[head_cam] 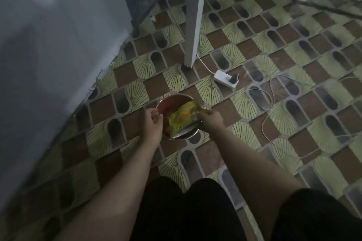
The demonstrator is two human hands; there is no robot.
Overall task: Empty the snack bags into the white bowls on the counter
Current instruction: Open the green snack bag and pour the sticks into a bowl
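Snack bag (183,118) above patterned floor (274,103)

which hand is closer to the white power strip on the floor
Right. The right hand pinches the yellow snack bag over the bowl, on the power strip's side; the left hand is across the bowl.

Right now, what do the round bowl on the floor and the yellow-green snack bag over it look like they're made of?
The round shiny bowl looks like metal: its rim glints and the inner wall mirrors reddish tones. The yellow-green snack bag looks like thin glossy plastic film, creased, pinched by the right hand. Dim light leaves both uncertain.
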